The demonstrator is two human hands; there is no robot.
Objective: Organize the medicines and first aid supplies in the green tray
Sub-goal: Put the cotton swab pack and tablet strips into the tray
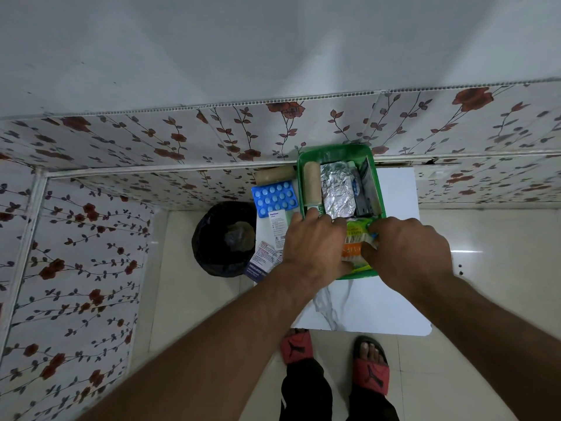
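On the white table (391, 189), toward twelve o'clock from the person, sits the green tray (334, 151), its near end hidden under both hands. The left hand (312, 241) lies fingers-down over the near-left rim; whether it grips anything cannot be told. The right hand (406, 247) pinches a green-and-orange packet (356, 235), label unreadable. Inside: a tan bandage roll (312, 183) and a foil strip (338, 192). A blue blister pack (276, 194) lies at nine o'clock of the tray.

- Both bare forearms reach forward and converge, backs of the hands facing up.
- Left hand (312, 241) lies palm down, fingers extended forward and slightly spread, gripping nothing visible.
- Right hand (409, 247) is curled, thumb and fingertips pinching a packet between the hands.
- Feet in red sandals stand below.
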